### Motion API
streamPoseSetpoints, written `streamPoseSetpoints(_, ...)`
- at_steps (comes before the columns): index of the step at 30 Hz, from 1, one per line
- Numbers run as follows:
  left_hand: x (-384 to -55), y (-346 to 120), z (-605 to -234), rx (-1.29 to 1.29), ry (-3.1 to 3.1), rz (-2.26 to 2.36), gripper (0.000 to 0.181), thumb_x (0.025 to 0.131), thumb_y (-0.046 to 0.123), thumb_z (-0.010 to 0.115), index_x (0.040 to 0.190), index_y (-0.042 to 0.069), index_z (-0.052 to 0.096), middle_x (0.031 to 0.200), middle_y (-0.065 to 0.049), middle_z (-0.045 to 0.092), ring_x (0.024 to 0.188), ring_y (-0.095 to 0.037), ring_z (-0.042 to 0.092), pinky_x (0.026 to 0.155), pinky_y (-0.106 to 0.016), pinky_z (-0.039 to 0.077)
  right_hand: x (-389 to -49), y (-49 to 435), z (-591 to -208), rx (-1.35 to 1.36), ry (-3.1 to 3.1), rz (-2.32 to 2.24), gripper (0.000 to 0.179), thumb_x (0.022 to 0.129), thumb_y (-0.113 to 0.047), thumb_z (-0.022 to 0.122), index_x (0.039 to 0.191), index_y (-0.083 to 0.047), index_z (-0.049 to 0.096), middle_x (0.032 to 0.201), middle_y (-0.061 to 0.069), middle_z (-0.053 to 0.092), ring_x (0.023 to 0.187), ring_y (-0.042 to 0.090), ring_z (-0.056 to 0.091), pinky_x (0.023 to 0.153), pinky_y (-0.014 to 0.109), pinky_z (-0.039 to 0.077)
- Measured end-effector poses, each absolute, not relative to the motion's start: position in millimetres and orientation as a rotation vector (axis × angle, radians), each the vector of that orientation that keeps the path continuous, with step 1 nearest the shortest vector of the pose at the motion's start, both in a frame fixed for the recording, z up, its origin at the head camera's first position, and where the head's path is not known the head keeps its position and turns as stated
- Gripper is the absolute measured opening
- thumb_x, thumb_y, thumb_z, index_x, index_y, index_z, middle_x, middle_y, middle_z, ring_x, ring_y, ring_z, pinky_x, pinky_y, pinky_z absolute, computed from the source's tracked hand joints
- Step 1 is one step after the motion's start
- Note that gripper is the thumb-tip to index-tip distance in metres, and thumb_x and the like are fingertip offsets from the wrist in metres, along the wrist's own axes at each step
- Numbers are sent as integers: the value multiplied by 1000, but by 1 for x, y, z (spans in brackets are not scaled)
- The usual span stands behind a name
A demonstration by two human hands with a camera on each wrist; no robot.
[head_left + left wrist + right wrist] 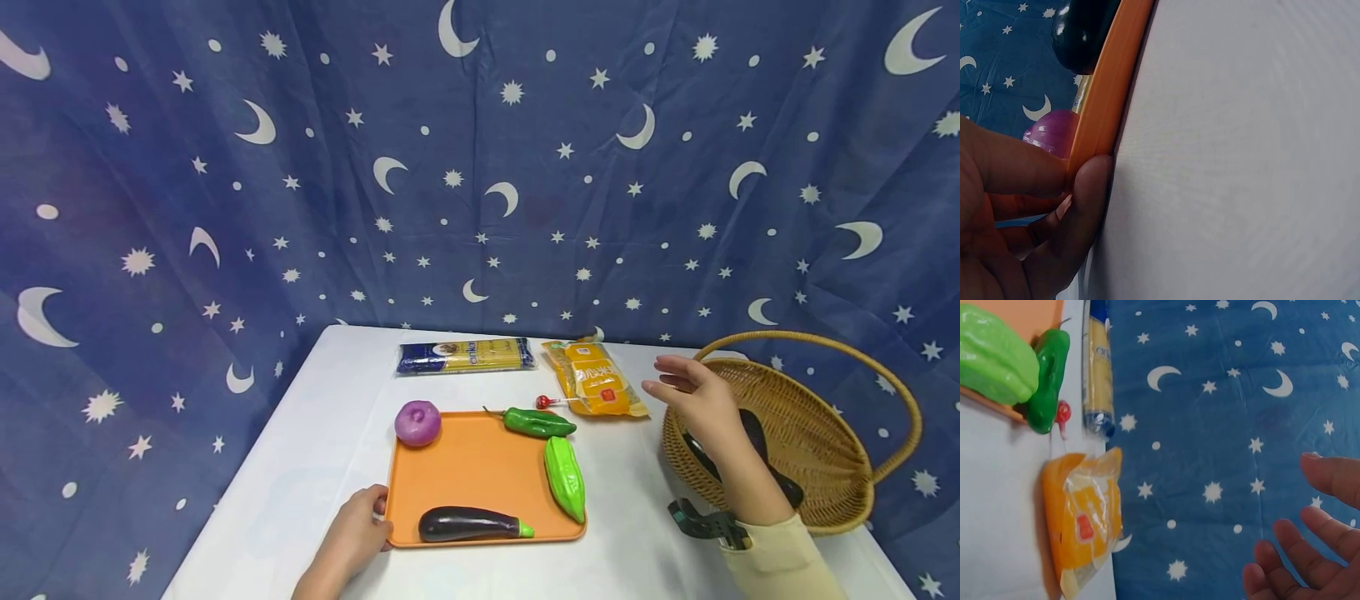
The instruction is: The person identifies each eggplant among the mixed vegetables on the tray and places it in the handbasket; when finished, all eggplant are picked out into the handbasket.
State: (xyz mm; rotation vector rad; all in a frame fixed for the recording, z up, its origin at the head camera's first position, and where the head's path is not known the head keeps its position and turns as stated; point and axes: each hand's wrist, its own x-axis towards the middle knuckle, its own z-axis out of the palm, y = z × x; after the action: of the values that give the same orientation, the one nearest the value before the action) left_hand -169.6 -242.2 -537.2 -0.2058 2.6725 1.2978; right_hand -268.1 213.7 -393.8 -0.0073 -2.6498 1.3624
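Observation:
An orange tray (480, 475) lies on the table, with a purple onion (417, 423) at its far left corner, a green pepper (536, 422) along the far edge, a light green ridged vegetable (565, 479) on the right and an eggplant (472, 524) near the front. My left hand (352, 533) grips the tray's front left edge; the left wrist view shows thumb and finger pinching the rim (1107, 94). Raised near the left rim of a wicker basket (813, 442), my right hand (701, 408) has spread fingers and holds nothing.
Behind the tray lie a pasta packet (467, 356) and an orange-yellow bag (596, 379), with a red lollipop (543, 402) beside the bag. Dark items (753, 433) sit inside the basket, partly hidden by my right arm. A starry blue curtain (480, 167) hangs behind the table.

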Motion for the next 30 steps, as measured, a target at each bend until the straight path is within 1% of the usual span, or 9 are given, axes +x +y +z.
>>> streamPoseSetpoints(7, -170, -242, -536, -215, 2676, 1291, 55, 84, -8, 68, 134, -16, 48, 97, -10, 51, 69, -15, 58, 52, -23, 56, -275, 202, -393, 62, -2645, 1378, 65, 92, -35, 74, 143, -2, 51, 139, 22, 54, 128, 41, 51, 105, 57, 47)
streamPoseSetpoints(14, -170, -240, -535, -224, 2675, 1281, 55, 84, -8, 68, 135, -16, 48, 96, -10, 50, 68, -14, 58, 52, -23, 56, -281, 185, -394, 74, -2663, 1432, 63, 91, -33, 76, 142, -4, 53, 138, 19, 56, 127, 39, 52, 106, 55, 48)
streamPoseSetpoints(17, -170, -241, -536, -234, 2672, 1279, 56, 84, -8, 68, 135, -16, 48, 96, -10, 50, 66, -14, 58, 52, -24, 56, -283, 175, -395, 91, -2668, 1457, 60, 90, -28, 76, 140, -4, 54, 138, 20, 56, 126, 39, 53, 104, 53, 49)
streamPoseSetpoints(22, -170, -242, -536, -249, 2664, 1278, 55, 84, -8, 67, 135, -16, 48, 97, -10, 51, 66, -14, 59, 52, -24, 56, -287, 160, -400, 164, -2666, 1482, 55, 89, -21, 78, 137, -6, 57, 134, 17, 59, 123, 38, 56, 98, 48, 55)
streamPoseSetpoints(25, -170, -241, -537, -264, 2663, 1276, 55, 84, -8, 67, 135, -15, 48, 96, -9, 50, 66, -14, 58, 52, -24, 56, -288, 152, -400, 204, -2674, 1489, 55, 88, -21, 78, 138, -6, 58, 134, 16, 60, 123, 38, 56, 98, 47, 55)
streamPoseSetpoints(30, -171, -240, -537, -266, 2678, 1264, 56, 83, -8, 68, 135, -14, 49, 97, -10, 50, 67, -14, 58, 52, -23, 56, -289, 137, -399, 241, -2695, 1488, 57, 87, -22, 79, 138, -8, 58, 135, 15, 60, 121, 37, 57, 100, 49, 53)
